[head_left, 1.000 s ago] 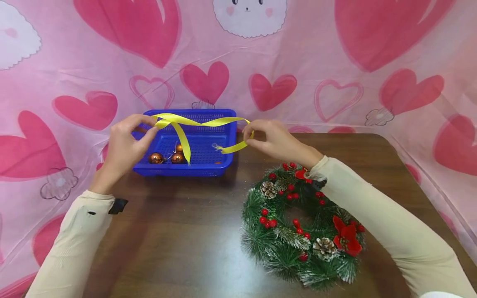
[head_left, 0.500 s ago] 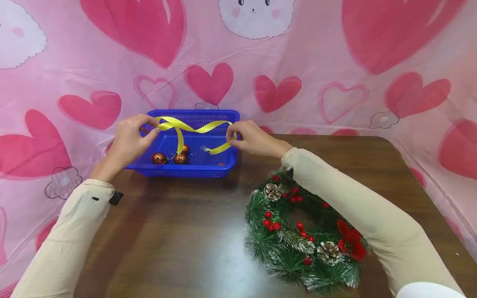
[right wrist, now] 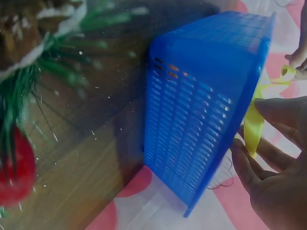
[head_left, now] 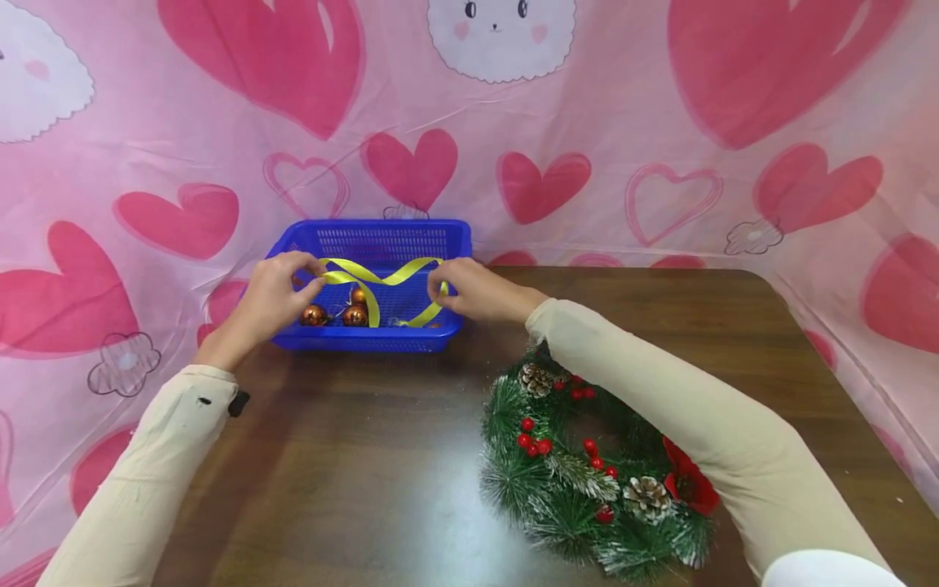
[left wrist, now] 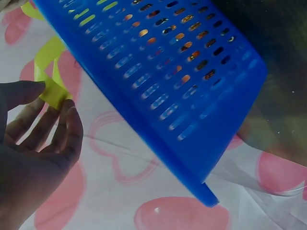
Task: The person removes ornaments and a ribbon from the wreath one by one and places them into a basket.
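Note:
A yellow ribbon (head_left: 386,278) stretches between the two hands, sagging in the middle, its loose ends hanging over the blue plastic basket (head_left: 345,338). The left hand (head_left: 279,295) pinches it between thumb and fingers at the basket's left side; in the left wrist view the pinched ribbon (left wrist: 55,94) shows at the fingertips. On the right side of the basket, the right hand (head_left: 477,290) pinches the other part of the ribbon. The right wrist view has this ribbon (right wrist: 253,125) between thumb and fingers, close by the basket rim. Several shiny copper-coloured ornament balls (head_left: 355,315) lie in the basket.
A green wreath (head_left: 513,481) with red berries, pinecones (head_left: 647,496) and a red flower (head_left: 688,479) lies on the brown wooden table (head_left: 352,456), partly under the right forearm. A pink heart-patterned cloth (head_left: 543,98) hangs behind the table.
Both hands have come down closer to the basket with the ribbon. The right hand has moved left, so the hands are closer together and the ribbon sags more.

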`<move>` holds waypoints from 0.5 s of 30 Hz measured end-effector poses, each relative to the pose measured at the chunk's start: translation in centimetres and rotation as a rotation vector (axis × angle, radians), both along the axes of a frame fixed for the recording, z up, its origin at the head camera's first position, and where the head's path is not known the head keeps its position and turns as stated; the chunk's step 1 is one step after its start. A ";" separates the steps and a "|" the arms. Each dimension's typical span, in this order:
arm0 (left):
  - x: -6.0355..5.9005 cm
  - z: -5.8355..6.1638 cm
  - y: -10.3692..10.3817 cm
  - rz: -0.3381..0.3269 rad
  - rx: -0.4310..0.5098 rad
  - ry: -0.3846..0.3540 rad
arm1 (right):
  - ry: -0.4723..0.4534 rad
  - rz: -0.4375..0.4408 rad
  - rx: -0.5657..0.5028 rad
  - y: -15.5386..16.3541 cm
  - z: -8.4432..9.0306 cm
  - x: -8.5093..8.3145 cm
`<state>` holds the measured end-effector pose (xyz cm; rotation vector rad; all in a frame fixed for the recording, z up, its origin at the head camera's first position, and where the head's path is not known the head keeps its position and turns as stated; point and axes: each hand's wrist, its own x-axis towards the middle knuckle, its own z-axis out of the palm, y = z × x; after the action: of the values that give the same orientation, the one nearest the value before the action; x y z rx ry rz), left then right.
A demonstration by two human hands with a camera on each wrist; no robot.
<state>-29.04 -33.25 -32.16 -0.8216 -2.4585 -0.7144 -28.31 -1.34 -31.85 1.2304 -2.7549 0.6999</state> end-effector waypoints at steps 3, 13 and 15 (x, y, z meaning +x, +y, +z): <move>0.2 -0.3 0.0 -0.006 -0.011 -0.040 | 0.010 0.010 0.029 -0.2 -0.3 0.1; 0.4 -0.8 -0.2 -0.002 -0.027 -0.111 | 0.017 -0.027 0.077 -0.1 -0.3 0.2; 0.4 -0.9 -0.1 0.000 -0.028 -0.112 | 0.021 -0.023 0.078 0.1 -0.1 0.2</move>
<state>-28.65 -33.40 -33.08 -0.8125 -2.5735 -0.7460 -28.07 -1.22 -31.95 1.2098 -2.7991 0.5799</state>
